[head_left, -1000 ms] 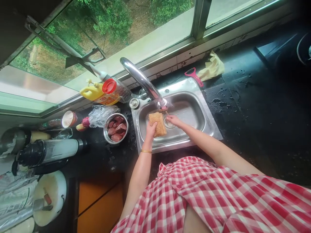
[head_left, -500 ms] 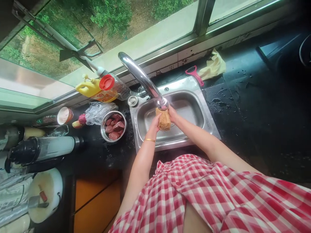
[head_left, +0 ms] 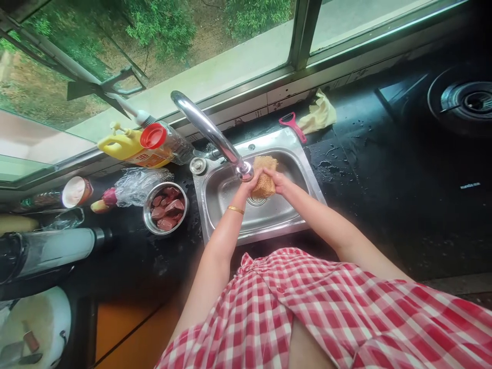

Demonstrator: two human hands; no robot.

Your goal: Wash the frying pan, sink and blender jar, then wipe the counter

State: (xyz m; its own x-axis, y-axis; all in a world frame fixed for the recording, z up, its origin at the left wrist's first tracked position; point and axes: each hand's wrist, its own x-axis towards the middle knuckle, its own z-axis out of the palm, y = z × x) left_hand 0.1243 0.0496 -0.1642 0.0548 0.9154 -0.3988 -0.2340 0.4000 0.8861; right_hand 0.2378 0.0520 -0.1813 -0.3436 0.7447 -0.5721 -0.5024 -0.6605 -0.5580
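Both hands grip a tan, fibrous loofah sponge (head_left: 264, 186) over the steel sink (head_left: 203, 205). My left hand (head_left: 250, 184) holds its left side, close beside the mouth of the curved chrome faucet (head_left: 209, 125). On the sponge's right side is my right hand (head_left: 278, 181), thumb pressed on top. The fingers of both hands are largely hidden beneath the sponge. Below it the sink drain (head_left: 257, 201) shows in part.
Left of the sink stands a metal bowl (head_left: 144, 215) of raw dark-red meat pieces. Behind are a yellow jug (head_left: 125, 146) and a red-lidded clear jar (head_left: 154, 136). A pink peeler (head_left: 294, 126) and pale cloth (head_left: 321, 113) lie behind right, with a stove burner (head_left: 467, 100) farther right.
The sponge has come out from under the faucet mouth to its right, with both hands still on it. The view has turned right, bringing the burner into sight.
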